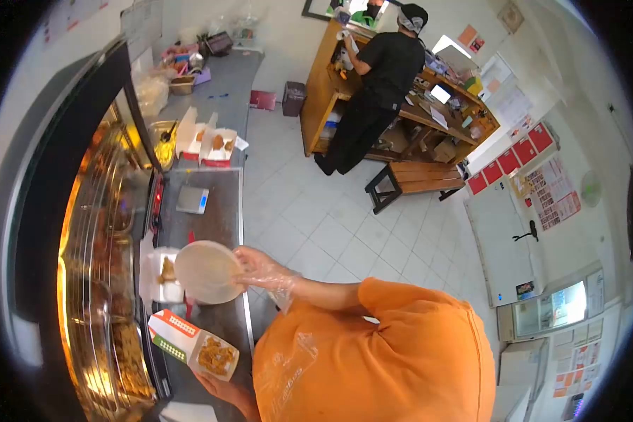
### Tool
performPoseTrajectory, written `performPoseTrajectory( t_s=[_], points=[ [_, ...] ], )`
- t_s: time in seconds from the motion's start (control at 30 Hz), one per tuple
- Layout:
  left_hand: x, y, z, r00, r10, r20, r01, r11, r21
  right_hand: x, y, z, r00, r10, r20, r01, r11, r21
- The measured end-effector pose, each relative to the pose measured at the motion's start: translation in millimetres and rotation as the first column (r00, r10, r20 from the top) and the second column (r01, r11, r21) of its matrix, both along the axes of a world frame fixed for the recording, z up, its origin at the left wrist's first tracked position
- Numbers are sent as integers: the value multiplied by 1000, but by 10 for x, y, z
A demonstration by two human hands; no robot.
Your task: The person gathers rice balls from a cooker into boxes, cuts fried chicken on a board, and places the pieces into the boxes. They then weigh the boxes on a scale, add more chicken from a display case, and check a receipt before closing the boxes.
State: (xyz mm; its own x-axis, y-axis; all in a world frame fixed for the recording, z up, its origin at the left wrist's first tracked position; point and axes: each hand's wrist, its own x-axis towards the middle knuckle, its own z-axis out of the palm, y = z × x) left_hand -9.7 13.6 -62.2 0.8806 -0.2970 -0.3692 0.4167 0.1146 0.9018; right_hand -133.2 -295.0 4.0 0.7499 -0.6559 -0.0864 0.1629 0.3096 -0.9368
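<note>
A round translucent lid or shallow dish [208,273] is held at its edge by my right hand [264,271], which wears a clear plastic glove. My left hand [221,390] is at the lower edge of an open red, white and green box [172,330] with fried pieces [217,356] in it; the fingers are partly hidden under the box. Just beyond, partly behind the round piece, another open white box [151,271] holds a piece of food [167,269].
A heated glass display [112,281] runs along the left. On the counter [225,190] are a small scale [192,200], open food boxes [218,145] and a metal tray [163,144]. A person in black [387,70] stands at a wooden desk beyond a bench [415,179].
</note>
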Motion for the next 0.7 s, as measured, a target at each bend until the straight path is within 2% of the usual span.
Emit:
performPoseTrajectory(
  t_s=[0.03,0.1,0.13,0.17,0.23,0.27,0.3,0.37,0.4,0.47,0.5,0.57,0.6,0.67,0.7],
  points=[
    [-54,-202,392,1000,-6,16,6,1000,-4,-148,-145,54,996,-64,57,66,997,-27],
    [-21,-725,773,986,-166,0,166,986,-6,-306,-596,87,987,-160,-11,160,987,-8],
    [23,-926,579,988,-155,16,155,987,-44,-447,-857,85,989,-148,-14,148,989,22],
    [23,-1195,638,906,-338,254,330,941,77,-574,-1109,65,972,-231,49,231,973,8],
    [-75,-1830,762,881,-446,159,429,894,130,-791,-1675,15,955,-281,93,285,958,-36],
    [-90,-2183,538,916,-401,13,401,913,-81,-798,-1913,218,890,-435,-137,413,896,-161],
    [-154,-2540,353,929,-347,-127,329,933,-145,-913,-2247,94,915,-403,-22,394,904,-166],
    [-198,-3046,-311,903,-421,91,421,907,16,-1046,-2661,261,879,-470,-79,456,878,-145],
    [-233,-3295,-593,931,-318,-179,266,927,-264,-1113,-2854,297,840,-524,-140,500,848,-174],
    [-258,-3846,-666,958,-189,-216,133,959,-249,-1234,-3246,258,857,-498,-135,480,865,-147],
    [-220,-4086,-781,961,-170,-220,116,964,-239,-1266,-3412,263,860,-496,-121,480,866,-140],
    [-107,-4555,-1034,996,31,-78,-43,988,-150,-1305,-3665,289,879,-464,-115,454,885,-103],
    [-5,-4809,-1064,996,40,-79,-51,987,-152,-1302,-3804,303,888,-450,-99,444,893,-76],
    [146,-5223,-1121,978,210,16,-205,968,-147,-1268,-3994,333,884,-456,-101,448,889,-94],
    [228,-5403,-1178,977,211,11,-207,968,-143,-1242,-4053,340,879,-467,-100,456,883,-110]
  ],
)
